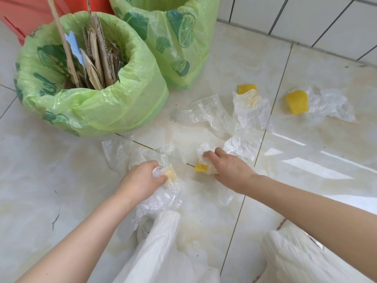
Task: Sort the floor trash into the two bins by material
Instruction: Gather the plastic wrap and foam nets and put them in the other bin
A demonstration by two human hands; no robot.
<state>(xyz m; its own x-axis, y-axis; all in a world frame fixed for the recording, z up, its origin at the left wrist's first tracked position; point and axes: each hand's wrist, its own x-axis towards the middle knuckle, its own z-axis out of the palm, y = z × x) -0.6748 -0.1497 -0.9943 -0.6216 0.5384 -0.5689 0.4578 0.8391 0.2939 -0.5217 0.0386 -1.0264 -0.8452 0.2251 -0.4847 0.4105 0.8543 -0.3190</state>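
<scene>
The near-left bin (89, 103) held cardboard (102, 58); the far bin (175, 48) showed no contents. Left hand (140, 180) fingers gripped crumpled plastic (163, 172); right hand (230, 170) fingers gripped another wrap (206, 158).

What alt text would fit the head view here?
Both hands grip crumpled clear plastic bags on the pale tiled floor: left hand on one, right hand on another beside a yellow foam net. Behind stand a green-lined bin of cardboard and a second green-lined bin.

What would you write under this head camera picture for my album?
Both hands grab crumpled plastic bags beside two green-lined bins.
</scene>
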